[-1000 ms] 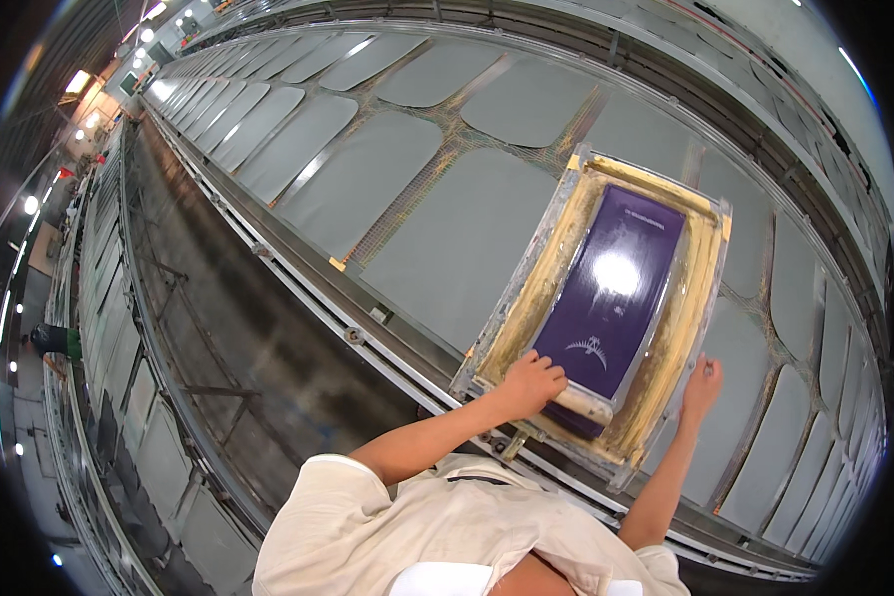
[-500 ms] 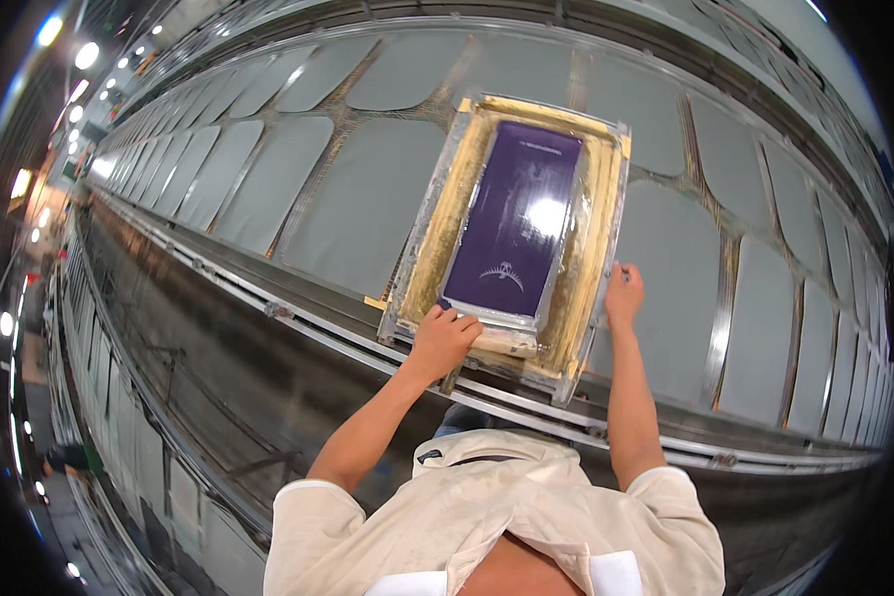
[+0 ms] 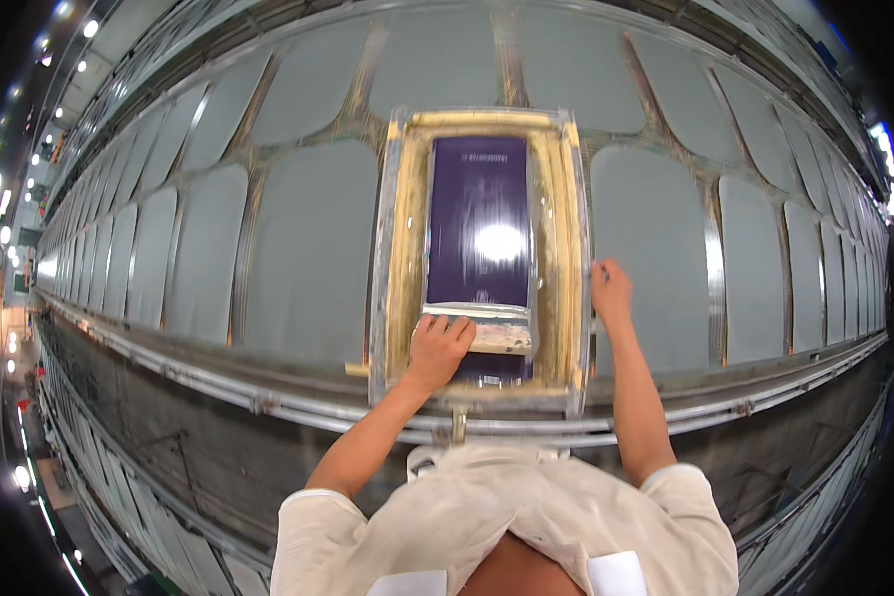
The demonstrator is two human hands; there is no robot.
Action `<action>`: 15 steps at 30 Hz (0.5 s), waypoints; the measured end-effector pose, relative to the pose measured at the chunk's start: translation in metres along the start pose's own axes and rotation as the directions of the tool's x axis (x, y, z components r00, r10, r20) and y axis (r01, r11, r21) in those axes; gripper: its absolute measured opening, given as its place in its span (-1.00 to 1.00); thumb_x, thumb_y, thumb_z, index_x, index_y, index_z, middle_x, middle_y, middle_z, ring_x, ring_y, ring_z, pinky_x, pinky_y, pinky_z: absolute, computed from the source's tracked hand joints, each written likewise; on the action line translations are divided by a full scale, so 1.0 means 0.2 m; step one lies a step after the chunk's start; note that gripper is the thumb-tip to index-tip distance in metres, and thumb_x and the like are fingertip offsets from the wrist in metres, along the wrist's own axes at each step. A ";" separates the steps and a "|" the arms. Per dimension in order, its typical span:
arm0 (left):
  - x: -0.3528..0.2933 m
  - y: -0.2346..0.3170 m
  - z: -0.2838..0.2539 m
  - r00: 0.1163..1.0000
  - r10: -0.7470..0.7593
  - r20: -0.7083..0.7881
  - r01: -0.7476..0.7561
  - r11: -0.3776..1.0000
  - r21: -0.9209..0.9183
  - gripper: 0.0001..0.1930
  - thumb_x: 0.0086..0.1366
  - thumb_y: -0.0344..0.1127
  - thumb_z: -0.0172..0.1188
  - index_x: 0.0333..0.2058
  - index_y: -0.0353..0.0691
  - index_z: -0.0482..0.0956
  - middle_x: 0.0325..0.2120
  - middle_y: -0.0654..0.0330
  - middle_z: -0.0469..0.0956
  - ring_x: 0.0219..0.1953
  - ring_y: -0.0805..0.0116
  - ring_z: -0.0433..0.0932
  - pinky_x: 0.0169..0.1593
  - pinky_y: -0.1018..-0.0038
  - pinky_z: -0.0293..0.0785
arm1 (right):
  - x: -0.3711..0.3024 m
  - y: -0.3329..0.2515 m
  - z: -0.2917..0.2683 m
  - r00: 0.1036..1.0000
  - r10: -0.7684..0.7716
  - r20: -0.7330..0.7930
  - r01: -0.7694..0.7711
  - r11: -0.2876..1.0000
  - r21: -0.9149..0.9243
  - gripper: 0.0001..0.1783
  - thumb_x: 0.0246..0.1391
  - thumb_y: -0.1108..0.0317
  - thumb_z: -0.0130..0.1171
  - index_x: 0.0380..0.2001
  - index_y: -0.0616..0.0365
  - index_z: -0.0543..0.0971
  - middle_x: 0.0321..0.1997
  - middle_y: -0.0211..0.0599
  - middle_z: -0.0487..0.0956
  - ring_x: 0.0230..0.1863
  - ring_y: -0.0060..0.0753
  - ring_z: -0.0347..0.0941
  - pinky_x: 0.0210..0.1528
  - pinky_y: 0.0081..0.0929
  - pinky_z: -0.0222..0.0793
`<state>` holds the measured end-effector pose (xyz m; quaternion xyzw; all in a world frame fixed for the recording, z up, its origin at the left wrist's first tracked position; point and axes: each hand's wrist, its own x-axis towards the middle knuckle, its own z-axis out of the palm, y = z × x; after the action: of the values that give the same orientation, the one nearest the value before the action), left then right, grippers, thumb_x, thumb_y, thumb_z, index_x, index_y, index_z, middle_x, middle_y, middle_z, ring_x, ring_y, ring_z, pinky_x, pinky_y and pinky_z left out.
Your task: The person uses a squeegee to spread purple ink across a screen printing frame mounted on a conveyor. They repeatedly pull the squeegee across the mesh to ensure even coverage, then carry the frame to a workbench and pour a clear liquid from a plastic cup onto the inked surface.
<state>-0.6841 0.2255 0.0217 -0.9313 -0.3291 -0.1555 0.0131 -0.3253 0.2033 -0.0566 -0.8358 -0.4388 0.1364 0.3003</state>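
Observation:
My left hand (image 3: 441,348) is closed over the left end of a squeegee (image 3: 497,338), a pale, stained bar. The squeegee lies crosswise in the near part of a screen printing frame (image 3: 399,238) with yellowish taped edges. Dark purple mesh (image 3: 475,223) shows glossy beyond the bar, and a strip of purple shows on its near side too. My right hand (image 3: 611,290) is at the frame's right outer side, fingers curled; whatever they grip, if anything, is hidden.
Under the frame runs a long table with rows of grey rounded panels (image 3: 656,248). A metal rail (image 3: 268,402) follows its near edge. Another line of panels (image 3: 109,447) stands behind on the lower left. Lamps shine at far left.
The squeegee, in my left hand, has moved away from the frame's near end, covering most of the pale emblem. My view has turned, so the frame looks straighter. My right hand stays beside the frame.

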 end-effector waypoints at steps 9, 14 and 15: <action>1.15 -0.82 0.39 0.998 0.048 -0.046 -0.047 0.999 0.013 -0.81 0.05 -0.38 0.29 -0.29 -0.09 0.63 -0.28 0.29 0.65 -0.26 0.24 0.56 -0.09 0.26 0.33 | 0.68 -0.65 -0.04 0.903 -0.396 0.165 0.369 0.913 0.173 -0.51 0.13 0.06 0.36 0.04 0.10 0.61 0.05 -0.13 0.61 0.09 -0.03 0.48 0.17 -0.21 0.38; 1.49 -0.96 0.28 0.996 0.004 0.086 0.008 0.991 -0.132 -0.79 0.00 -0.26 0.47 -0.35 -0.07 0.69 -0.43 0.20 0.66 -0.34 0.13 0.63 -0.17 0.20 0.45 | 1.12 -0.99 0.12 0.687 -0.641 0.342 0.677 0.735 0.016 -0.54 0.01 0.07 0.42 -0.05 0.07 0.66 -0.06 -0.15 0.63 0.16 -0.06 0.43 0.25 -0.13 0.27; 1.54 -0.98 0.29 0.994 0.008 0.105 0.007 0.990 -0.141 -0.79 0.00 -0.24 0.47 -0.35 -0.08 0.69 -0.45 0.18 0.65 -0.35 0.10 0.63 -0.19 0.18 0.47 | 1.19 -1.04 0.17 0.674 -0.617 0.406 0.692 0.720 -0.055 -0.55 -0.01 0.08 0.43 -0.09 0.07 0.68 -0.09 -0.15 0.64 0.16 -0.06 0.43 0.25 -0.13 0.26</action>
<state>-0.5627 0.5743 0.0425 -0.9369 -0.3171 -0.1290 -0.0701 -0.3401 0.5010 0.0559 -0.6079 -0.7686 0.1238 0.1563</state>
